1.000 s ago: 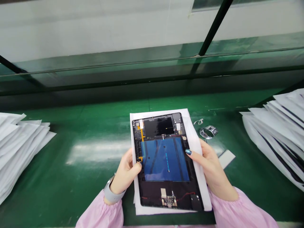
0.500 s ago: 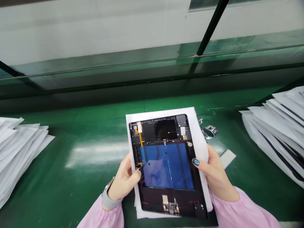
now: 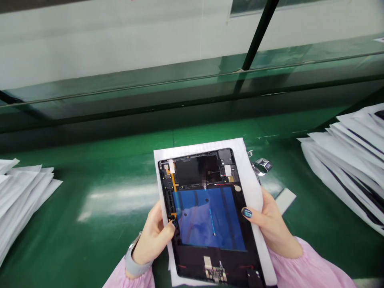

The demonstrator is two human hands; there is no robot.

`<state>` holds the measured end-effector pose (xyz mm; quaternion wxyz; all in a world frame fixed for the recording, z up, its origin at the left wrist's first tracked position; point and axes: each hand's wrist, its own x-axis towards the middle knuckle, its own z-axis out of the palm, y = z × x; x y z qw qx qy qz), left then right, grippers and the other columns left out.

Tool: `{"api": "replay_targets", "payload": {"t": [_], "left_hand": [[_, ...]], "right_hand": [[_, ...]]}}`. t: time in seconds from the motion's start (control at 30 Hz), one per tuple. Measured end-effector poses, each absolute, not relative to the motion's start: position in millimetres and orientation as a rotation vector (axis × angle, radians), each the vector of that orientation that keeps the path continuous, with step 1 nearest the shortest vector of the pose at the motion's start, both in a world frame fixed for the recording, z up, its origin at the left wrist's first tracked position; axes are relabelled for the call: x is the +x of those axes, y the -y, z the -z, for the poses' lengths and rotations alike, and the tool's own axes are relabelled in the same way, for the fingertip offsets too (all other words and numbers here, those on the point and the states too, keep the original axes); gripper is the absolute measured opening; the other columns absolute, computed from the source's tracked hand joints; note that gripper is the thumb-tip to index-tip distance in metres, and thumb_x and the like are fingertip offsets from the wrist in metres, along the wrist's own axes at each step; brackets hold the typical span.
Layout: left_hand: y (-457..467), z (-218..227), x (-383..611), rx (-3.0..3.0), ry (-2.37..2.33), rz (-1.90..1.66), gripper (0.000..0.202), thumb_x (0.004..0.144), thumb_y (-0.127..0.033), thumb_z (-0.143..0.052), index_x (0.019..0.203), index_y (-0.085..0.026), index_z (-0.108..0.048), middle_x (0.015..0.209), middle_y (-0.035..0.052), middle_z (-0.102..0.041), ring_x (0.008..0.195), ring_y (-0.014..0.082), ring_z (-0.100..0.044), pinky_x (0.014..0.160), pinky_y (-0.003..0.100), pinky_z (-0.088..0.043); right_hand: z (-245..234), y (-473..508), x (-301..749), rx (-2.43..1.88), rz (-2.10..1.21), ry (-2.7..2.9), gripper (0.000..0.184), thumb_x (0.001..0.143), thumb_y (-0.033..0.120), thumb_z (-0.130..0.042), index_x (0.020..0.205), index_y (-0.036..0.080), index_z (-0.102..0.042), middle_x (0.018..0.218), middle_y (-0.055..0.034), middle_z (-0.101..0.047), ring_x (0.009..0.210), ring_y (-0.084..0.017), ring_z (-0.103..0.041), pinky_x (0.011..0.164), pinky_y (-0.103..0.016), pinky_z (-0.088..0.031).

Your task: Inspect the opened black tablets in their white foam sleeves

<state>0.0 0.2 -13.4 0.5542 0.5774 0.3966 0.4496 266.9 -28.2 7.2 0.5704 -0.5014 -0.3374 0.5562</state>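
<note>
An opened tablet panel [image 3: 210, 212], black with a blue film over its middle and an orange flex strip at the left, lies on a white sheet [image 3: 253, 188]. I hold both above the green bench. My left hand [image 3: 156, 236] grips the left edge, thumb on the panel's rim, with a grey watch at the wrist. Along the right edge my right hand [image 3: 268, 222] is closed on panel and sheet, its dark-nailed thumb resting on the panel face.
Stacks of white sleeves lie at the left [image 3: 21, 200] and right [image 3: 348, 160] of the green bench [image 3: 99, 200]. A crumpled clear film scrap [image 3: 261, 165] and a white strip [image 3: 285, 199] lie just beyond my right hand. A glass partition with a black post [image 3: 255, 36] stands behind.
The panel and sheet have come closer to me and tilted slightly, top end leaning left. Both hands kept their grip and shifted down the frame.
</note>
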Motion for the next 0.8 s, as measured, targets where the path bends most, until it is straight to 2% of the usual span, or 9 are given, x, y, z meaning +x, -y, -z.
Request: {"api": "replay_targets", "payload": {"t": [0.17, 0.33, 0.6, 0.8], "left_hand": [[-1.5, 12.7, 2.1, 1.334, -0.966, -1.074, 0.03, 0.087, -0.039, -0.07, 0.116, -0.031, -0.073, 0.108, 0.0048, -0.078, 0.091, 0.0217, -0.073, 0.083, 0.026, -0.056], [-1.5, 12.1, 3.1, 1.342, -0.991, -1.075, 0.032, 0.086, -0.041, -0.071, 0.116, -0.029, -0.073, 0.105, 0.0054, -0.079, 0.091, 0.0231, -0.073, 0.084, 0.029, -0.057], [-4.2, 12.5, 4.9, 1.309, -0.98, -1.043, 0.035, 0.086, -0.046, -0.071, 0.117, -0.031, -0.073, 0.105, 0.003, -0.078, 0.092, 0.0222, -0.072, 0.085, 0.028, -0.055], [-7.1, 17.7, 3.6, 1.153, -0.931, -0.994, 0.041, 0.084, -0.041, -0.073, 0.124, -0.032, -0.069, 0.112, 0.0034, -0.076, 0.098, 0.0251, -0.07, 0.089, 0.032, -0.054]], "right_hand": [[-11.9, 25.7, 263.2, -1.252, -1.291, 0.784, 0.043, 0.071, 0.046, -0.085, 0.109, 0.03, -0.073, 0.105, -0.0051, -0.078, 0.095, -0.029, -0.072, 0.082, -0.037, -0.059], [-10.6, 21.1, 263.4, -1.276, -1.258, 0.842, 0.039, 0.076, 0.041, -0.08, 0.112, 0.029, -0.071, 0.11, -0.0044, -0.078, 0.101, -0.029, -0.071, 0.087, -0.039, -0.058], [-11.2, 17.9, 262.4, -1.245, -1.279, 0.809, 0.039, 0.075, 0.039, -0.08, 0.11, 0.027, -0.072, 0.104, -0.0035, -0.078, 0.097, -0.027, -0.072, 0.083, -0.036, -0.057], [-11.0, 14.9, 261.0, -1.213, -1.449, 0.662, 0.046, 0.072, 0.041, -0.083, 0.113, 0.025, -0.071, 0.099, -0.0046, -0.079, 0.08, -0.024, -0.073, 0.066, -0.03, -0.056]]}}
